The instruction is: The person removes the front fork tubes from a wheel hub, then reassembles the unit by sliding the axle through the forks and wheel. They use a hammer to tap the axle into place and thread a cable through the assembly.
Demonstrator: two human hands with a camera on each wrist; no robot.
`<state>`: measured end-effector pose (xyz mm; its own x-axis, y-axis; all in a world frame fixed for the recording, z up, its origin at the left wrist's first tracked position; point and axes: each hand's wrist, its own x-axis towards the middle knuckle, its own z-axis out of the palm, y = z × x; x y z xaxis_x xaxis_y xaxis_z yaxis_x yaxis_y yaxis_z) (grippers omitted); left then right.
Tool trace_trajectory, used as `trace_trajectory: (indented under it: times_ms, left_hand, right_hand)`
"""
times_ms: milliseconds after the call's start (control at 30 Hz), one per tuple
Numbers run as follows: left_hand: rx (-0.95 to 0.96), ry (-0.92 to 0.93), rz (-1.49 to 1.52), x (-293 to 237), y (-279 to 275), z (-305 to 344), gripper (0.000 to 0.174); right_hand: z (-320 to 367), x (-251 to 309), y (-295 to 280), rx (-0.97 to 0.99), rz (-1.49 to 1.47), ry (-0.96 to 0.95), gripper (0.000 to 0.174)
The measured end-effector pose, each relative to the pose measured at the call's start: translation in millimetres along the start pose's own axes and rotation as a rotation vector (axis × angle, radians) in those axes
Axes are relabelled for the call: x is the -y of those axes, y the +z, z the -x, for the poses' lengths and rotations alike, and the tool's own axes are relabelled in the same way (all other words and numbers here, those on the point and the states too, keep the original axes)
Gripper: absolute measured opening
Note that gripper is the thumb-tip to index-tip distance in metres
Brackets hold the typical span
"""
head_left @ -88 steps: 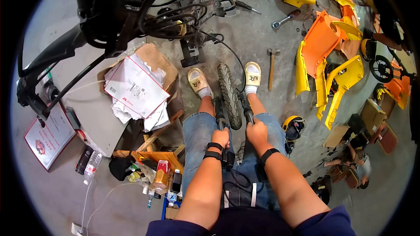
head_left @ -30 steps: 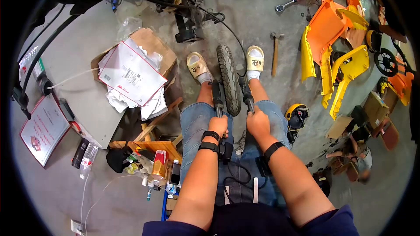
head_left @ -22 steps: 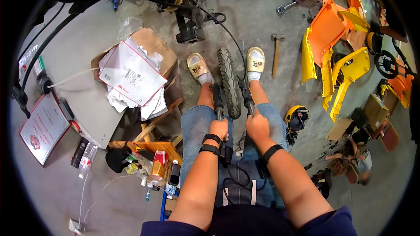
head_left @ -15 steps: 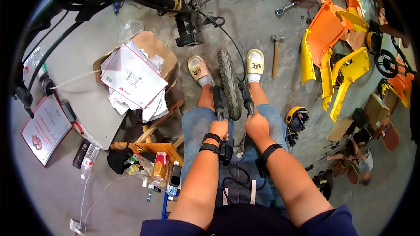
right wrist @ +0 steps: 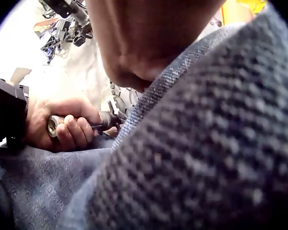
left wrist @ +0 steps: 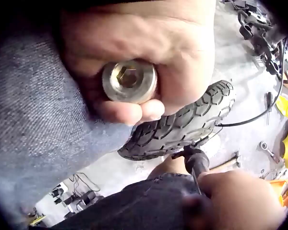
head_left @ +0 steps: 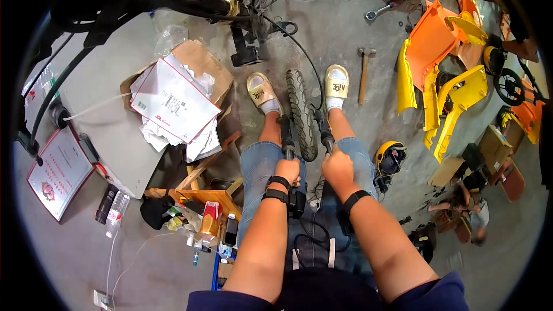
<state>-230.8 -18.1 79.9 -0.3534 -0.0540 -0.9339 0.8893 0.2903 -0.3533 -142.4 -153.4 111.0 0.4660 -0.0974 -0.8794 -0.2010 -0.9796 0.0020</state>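
Note:
A black knobbly tyre [head_left: 300,115] stands between the person's feet, with a fork leg on each side. The left hand [head_left: 288,171] grips the left fork tube [head_left: 288,148], fingers curled round it. Its round metal end [left wrist: 129,81], with a recess in the middle, shows out of the fist in the left wrist view. On the other side the right hand [head_left: 339,168] holds the right fork tube [head_left: 326,138], thumb lying along it. In the right wrist view, denim and the hand itself hide most of that tube.
A dark vehicle frame with cables [head_left: 247,37] stands ahead. At left, a carton [head_left: 199,55] of papers sits beside a grey tabletop [head_left: 124,138]. A hammer [head_left: 363,75], a ratchet [head_left: 383,8], a yellow helmet [head_left: 390,158] and orange and yellow panels [head_left: 429,46] lie at right.
The head view has tilted, so feet, tyre and floor items sit higher in the picture than at first, slightly lower than one second ago. Both hands keep their hold on the fork tubes.

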Motion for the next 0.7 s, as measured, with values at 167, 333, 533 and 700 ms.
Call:
trace_trajectory:
  times_ms: [167,333,533,700]
  left_hand:
    - [-0.027,-0.039,-0.071,-11.4,1.2,2.9,0.035]
    - [-0.001,0.008,-0.003,-3.3,-3.5,5.0,0.031]
    - [0.023,-0.038,0.031,3.9,-3.9,-4.4,0.031]
    - [0.031,-0.015,0.048,-10.9,-6.5,1.3,0.033]
  right_hand:
    - [-10.6,0.6,-1.8,0.028,0.003,0.029,0.031]
    - [-0.4,-6.3,1.9,0.033,-0.021,0.013,0.03]
    - [-7.6,3.9,-1.8,0.067,0.017,0.099,0.03]
    - [-11.3,7.4,-4.6,0.112,0.014,0.101,0.031]
